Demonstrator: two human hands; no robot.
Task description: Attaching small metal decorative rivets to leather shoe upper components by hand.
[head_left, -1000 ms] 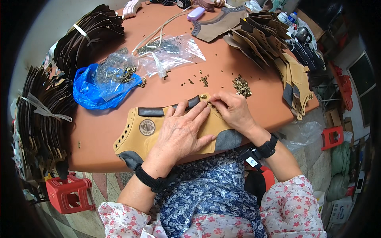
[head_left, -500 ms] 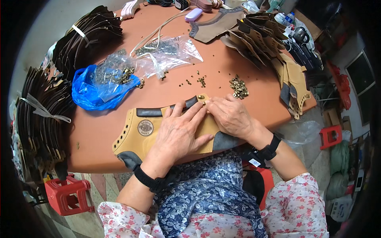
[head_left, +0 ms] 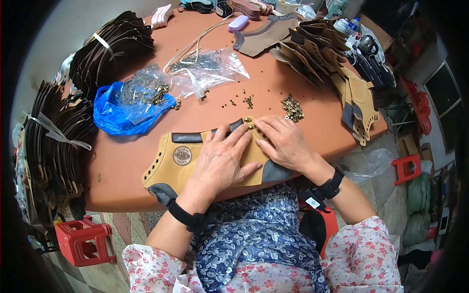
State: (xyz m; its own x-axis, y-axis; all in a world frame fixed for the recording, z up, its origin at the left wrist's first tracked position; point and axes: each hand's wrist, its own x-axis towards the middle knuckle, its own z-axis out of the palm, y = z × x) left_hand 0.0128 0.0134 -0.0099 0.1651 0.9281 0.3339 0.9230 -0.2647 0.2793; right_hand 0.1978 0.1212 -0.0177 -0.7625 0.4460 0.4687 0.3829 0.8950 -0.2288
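A tan shoe upper (head_left: 188, 171) with grey and black panels and a round badge lies flat at the table's near edge. My left hand (head_left: 220, 155) rests flat on its middle, fingers stretched and thumb spread. At its right side my right hand (head_left: 283, 141) lies over the edge, fingers out beside the eyelet row and thumb apart from them. Two brass lace hooks (head_left: 249, 122) sit on the upper's top corner between both hands. Part of the eyelet row is hidden under my right hand. Just beyond, a pile of brass hooks (head_left: 292, 108) lies on the table.
Loose brass pieces (head_left: 248, 102) are scattered mid-table. A blue plastic bag (head_left: 110, 119) and a clear bag (head_left: 222, 66) lie at the left and back. Tied stacks of dark uppers (head_left: 53, 127) line the left side; more uppers (head_left: 359, 97) overhang the right edge. Red stools (head_left: 85, 241) stand below.
My right fingers have opened from a pinch by the hooks and spread along the eyelet edge. My left hand stays on the upper. The view has shifted slightly.
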